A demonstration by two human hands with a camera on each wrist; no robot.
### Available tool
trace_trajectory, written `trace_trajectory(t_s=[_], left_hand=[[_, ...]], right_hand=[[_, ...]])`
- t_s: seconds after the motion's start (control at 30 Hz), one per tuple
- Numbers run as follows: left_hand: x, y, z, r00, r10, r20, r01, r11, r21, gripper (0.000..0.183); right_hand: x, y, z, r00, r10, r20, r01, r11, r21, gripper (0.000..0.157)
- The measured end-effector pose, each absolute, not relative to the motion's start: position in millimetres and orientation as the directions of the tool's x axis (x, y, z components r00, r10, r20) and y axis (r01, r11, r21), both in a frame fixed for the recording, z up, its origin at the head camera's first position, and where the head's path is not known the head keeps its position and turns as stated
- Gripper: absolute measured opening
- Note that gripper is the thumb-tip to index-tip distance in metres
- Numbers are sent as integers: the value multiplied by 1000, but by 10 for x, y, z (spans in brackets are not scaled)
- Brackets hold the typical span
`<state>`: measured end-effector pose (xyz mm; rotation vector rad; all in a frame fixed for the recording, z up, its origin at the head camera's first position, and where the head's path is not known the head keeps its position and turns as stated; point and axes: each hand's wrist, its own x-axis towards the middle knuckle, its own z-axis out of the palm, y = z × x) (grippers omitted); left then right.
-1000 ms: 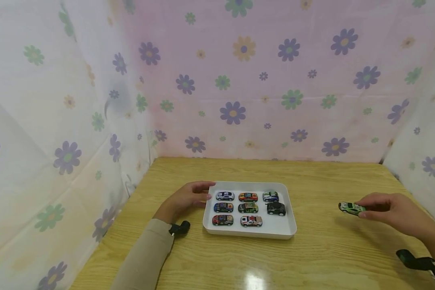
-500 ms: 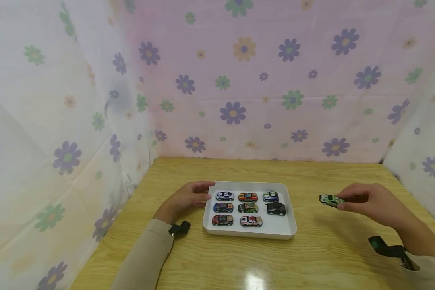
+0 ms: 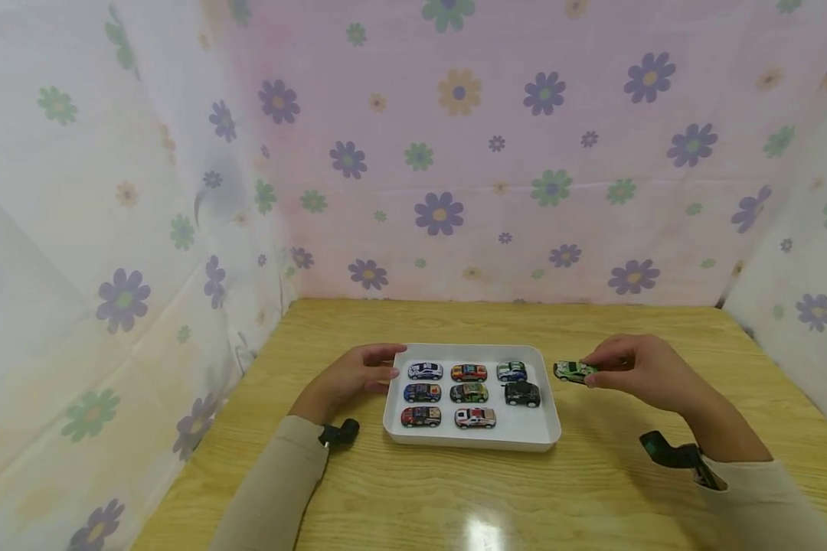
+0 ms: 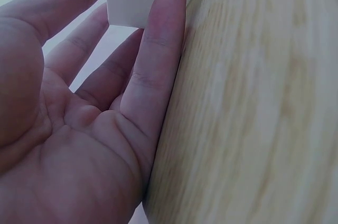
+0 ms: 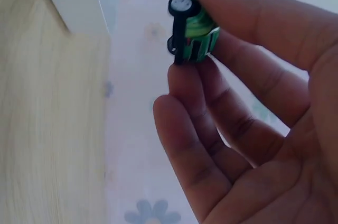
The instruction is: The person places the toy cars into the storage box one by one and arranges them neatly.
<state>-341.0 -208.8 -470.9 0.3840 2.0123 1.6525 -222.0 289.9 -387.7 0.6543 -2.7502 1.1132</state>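
Note:
My right hand [image 3: 644, 375] pinches a green toy car [image 3: 572, 372] between thumb and fingertips, in the air just right of the white tray [image 3: 455, 442]. The right wrist view shows the car's wheels and rear end, with the lower fingers below it. My left hand [image 3: 351, 379] rests at the tray's left end. In the left wrist view its fingers [image 4: 158, 71] are fairly straight, and one fingertip touches the tray wall. Inside the tray, several toy cars stand in columns, among them an orange car [image 3: 469, 373], a black car [image 3: 521, 394] and a white-and-red car [image 3: 475, 418].
The tray stands on a wood-grain table [image 3: 386, 497]. Bare tray floor shows at its front right corner, in front of the black car. A flowered cloth [image 3: 496, 168] hangs behind the table and along both sides.
My right hand has carried the green toy car leftward, from the table's right side to close beside the tray. The left hand and tray have stayed in place.

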Motion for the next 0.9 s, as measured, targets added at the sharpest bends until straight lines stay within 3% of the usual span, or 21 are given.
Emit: trace_trajectory(t_s=[0.4, 0.6, 0.9], left_hand=[[-3440, -2086, -4720, -831, 518, -205, -104, 217, 971, 56], [-3432, -2087, -4723, -828, 520, -208, -95, 236, 967, 54], [-3440, -2086, -4711, -827, 524, -202, -87, 235, 968, 52]], right_hand=[[-2250, 2455, -3980, -905, -395, 156, -391, 631, -670, 18], [-2247, 2326, -4093, -893, -422, 153, -419, 658, -626, 18], [-2261, 2198, -4161, -926, -367, 86, -337, 702, -628, 16]])
